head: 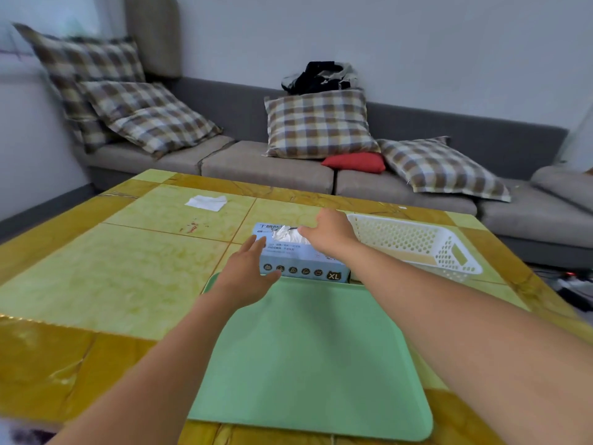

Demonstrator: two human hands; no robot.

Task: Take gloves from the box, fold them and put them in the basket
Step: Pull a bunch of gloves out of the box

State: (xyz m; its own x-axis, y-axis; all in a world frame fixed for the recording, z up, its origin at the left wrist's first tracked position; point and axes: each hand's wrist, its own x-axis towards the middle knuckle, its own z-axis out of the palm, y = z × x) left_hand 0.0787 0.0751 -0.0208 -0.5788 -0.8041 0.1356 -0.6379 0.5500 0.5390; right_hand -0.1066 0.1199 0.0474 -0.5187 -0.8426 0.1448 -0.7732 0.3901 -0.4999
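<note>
A light blue glove box (301,263) marked XL lies on the table just beyond a green mat (314,354). White glove material (284,233) sticks up from the box's top opening. My right hand (330,232) rests over the top of the box, fingers at the glove material; whether it grips the glove is hidden. My left hand (248,274) is flat against the box's near left corner, fingers apart. A white perforated basket (414,242) stands right of the box and holds nothing I can see.
The yellow-green tiled table (128,268) has a white tissue (207,202) at its far left. Behind it runs a grey sofa (263,165) with checked cushions, a red cushion (356,162) and dark clothing on the backrest.
</note>
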